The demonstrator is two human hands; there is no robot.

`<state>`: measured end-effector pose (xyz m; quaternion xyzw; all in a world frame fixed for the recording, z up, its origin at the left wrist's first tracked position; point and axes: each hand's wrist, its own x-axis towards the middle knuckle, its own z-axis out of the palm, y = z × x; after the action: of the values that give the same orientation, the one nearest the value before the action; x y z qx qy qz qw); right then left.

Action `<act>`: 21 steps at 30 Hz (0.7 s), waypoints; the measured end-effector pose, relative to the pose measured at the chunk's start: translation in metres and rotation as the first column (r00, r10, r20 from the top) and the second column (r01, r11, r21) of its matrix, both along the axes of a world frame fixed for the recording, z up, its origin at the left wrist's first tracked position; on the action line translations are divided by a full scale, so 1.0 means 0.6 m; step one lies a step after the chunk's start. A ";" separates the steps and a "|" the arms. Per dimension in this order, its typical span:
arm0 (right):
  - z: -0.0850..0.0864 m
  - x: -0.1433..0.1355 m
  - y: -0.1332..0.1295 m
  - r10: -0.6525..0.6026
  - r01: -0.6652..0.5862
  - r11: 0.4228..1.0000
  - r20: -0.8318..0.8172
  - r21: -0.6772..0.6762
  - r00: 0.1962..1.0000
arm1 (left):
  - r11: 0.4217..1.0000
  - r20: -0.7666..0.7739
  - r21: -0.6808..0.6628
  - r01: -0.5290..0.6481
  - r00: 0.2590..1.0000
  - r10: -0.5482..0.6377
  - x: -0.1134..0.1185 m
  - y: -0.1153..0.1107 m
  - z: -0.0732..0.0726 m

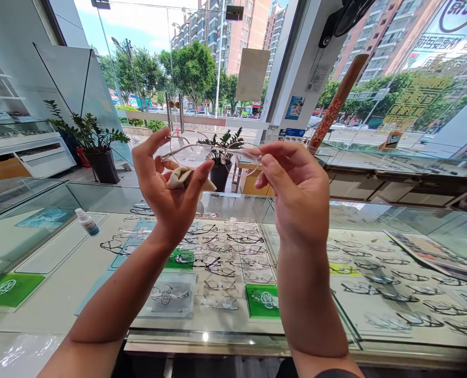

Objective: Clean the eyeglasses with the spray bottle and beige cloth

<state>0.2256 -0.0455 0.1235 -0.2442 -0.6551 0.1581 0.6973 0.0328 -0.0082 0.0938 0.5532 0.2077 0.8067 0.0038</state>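
Observation:
A pair of thin-rimmed eyeglasses (211, 147) is held up over the glass counter. My right hand (296, 184) pinches one end of it between thumb and forefinger, at the side of the rim. At the other end is my left hand (166, 184), with a bunched beige cleaning cloth (179, 177) gripped in its palm. Its forefinger and thumb are spread apart around the near lens; whether its other fingers also hold the temple arm, I cannot tell. Beneath both arms, rows of eyeglasses (220, 284) lie in the display case.
A small spray bottle (87, 222) stands on the counter at left. Green cards (263, 302) lie among the displayed frames, and a flat printed board (426, 252) lies at right. Potted plants (102, 165) stand beyond the counter, before a large window.

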 end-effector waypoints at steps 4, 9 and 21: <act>-0.002 -0.001 0.006 -0.010 0.010 1.000 -0.016 -0.006 1.000 | 1.000 0.012 -0.001 0.017 1.000 -0.017 0.000 0.004 -0.002; 0.001 -0.006 0.000 -0.022 0.022 1.000 -0.046 -0.012 0.999 | 0.998 -0.001 -0.062 0.029 1.000 -0.029 0.001 0.007 0.004; 0.001 -0.006 -0.006 -0.008 0.008 1.000 -0.043 0.004 0.999 | 0.974 0.020 -0.191 0.123 0.992 -0.121 -0.002 0.015 0.009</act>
<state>0.2222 -0.0488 0.1240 -0.2421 -0.6391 0.1593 0.7124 0.0316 0.0008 0.0992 0.5586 0.2503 0.7834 0.1075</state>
